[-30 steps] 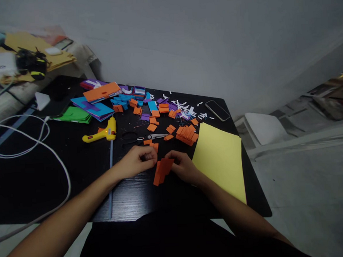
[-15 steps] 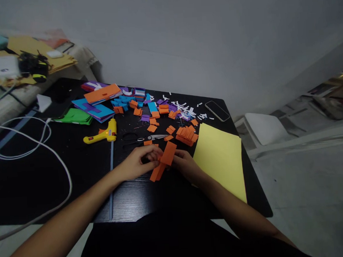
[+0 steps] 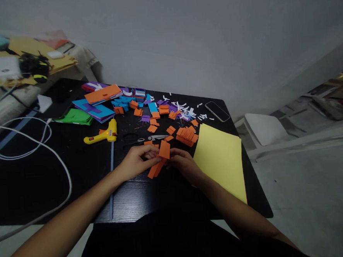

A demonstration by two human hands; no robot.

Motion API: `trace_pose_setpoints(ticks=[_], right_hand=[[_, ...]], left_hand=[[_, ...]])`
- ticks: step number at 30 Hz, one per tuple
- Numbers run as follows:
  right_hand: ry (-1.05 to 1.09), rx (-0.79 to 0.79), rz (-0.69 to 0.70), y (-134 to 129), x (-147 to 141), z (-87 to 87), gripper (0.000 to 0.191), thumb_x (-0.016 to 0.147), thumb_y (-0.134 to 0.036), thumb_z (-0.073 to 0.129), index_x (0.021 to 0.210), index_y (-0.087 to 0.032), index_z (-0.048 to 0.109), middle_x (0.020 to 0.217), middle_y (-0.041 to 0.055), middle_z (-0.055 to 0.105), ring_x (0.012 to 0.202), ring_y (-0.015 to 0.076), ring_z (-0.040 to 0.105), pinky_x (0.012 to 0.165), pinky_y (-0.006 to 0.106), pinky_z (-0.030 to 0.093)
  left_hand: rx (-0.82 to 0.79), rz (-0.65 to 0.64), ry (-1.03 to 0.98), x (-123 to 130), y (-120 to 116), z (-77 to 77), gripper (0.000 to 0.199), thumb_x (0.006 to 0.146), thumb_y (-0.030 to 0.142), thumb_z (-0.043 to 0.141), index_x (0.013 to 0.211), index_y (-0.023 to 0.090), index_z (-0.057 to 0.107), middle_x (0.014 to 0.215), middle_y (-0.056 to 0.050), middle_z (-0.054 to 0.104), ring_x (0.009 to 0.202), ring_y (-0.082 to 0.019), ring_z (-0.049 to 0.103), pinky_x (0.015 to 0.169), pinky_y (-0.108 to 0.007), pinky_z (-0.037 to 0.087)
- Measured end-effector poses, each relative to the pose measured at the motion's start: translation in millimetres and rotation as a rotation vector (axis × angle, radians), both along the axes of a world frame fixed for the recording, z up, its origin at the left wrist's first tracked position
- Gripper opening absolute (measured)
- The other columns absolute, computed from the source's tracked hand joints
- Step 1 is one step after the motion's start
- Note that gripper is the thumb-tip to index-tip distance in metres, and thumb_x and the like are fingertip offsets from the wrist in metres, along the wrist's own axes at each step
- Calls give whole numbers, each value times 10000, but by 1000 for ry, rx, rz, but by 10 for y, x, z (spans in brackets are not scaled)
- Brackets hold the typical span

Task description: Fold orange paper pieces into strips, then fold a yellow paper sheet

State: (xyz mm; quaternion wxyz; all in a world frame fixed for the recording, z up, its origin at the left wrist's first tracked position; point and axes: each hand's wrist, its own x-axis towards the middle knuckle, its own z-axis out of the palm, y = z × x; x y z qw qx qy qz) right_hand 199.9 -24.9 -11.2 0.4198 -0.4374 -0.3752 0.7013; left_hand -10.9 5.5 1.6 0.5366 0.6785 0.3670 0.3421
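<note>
Between both hands is a folded orange paper strip [image 3: 164, 150], with one flap standing up and another slanting down toward the table. My left hand [image 3: 138, 160] pinches it from the left, thumb and fingers closed on its edge. On the other side my right hand [image 3: 184, 162] grips it, its fingertips partly hidden behind the paper. Just beyond the hands lie scissors [image 3: 156, 137] with dark handles. A stack of folded orange pieces [image 3: 186, 135] sits past my right hand, and smaller orange pieces [image 3: 152, 128] are scattered farther back.
A yellow glue gun [image 3: 102, 136] lies left of the scissors. Yellow paper sheets [image 3: 220, 160] cover the right side, near a phone [image 3: 217, 111]. Colored paper stacks [image 3: 95, 110] and white scraps [image 3: 188, 111] fill the back. A white cable [image 3: 60, 158] loops at left.
The orange strip has shifted slightly left, and its upright flap has turned and looks narrower. My right hand has moved a little left with it. Things on the table stay put.
</note>
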Motion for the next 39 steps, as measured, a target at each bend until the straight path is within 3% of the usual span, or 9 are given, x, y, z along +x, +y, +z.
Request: trace_pose_setpoints(ticks=[6,13,20,25,30,39], right_hand=[[-87,111,1,-28,17,46,295,679,-163,682,962,-223,741,869,-11,739,774,158,643,734,282,541],[-142,145,-23,-55,1,63,279,716,-348,837,940,-227,721,956,9,756,916,213,691,862,359,571],[-212,212,-113,-54,-16,14,310,750,-409,832,938,-224,668,889,12,722,814,185,680,817,346,572],[-253,282,-213,-72,-26,-14,323,756,-396,815,880,-239,562,832,-9,667,750,166,644,741,317,555],[-378,403,-219,-105,-22,-18,181,827,-376,752,882,-230,660,859,17,683,790,182,646,768,330,540],[-400,404,-232,-142,-30,25,206,795,-352,818,957,-243,753,917,31,761,862,215,711,835,373,575]], left_hand=[[-52,-15,-72,12,8,-47,289,813,327,792,1031,151,724,829,-35,725,724,-143,665,693,-259,561],[-59,13,-26,31,5,-14,243,859,381,742,901,144,708,741,-11,680,646,-120,603,618,-234,486],[-5,133,-56,81,-34,-34,255,888,383,701,998,176,603,760,17,639,662,-116,583,619,-219,449],[125,137,-5,81,-69,-8,146,931,321,646,960,186,596,733,30,621,644,-106,569,607,-207,440],[213,108,63,68,-84,1,129,926,285,662,975,177,712,830,-19,736,716,-128,659,668,-222,520],[300,124,69,46,-90,0,202,893,286,751,1066,183,769,954,-50,805,801,-165,749,730,-235,588]])
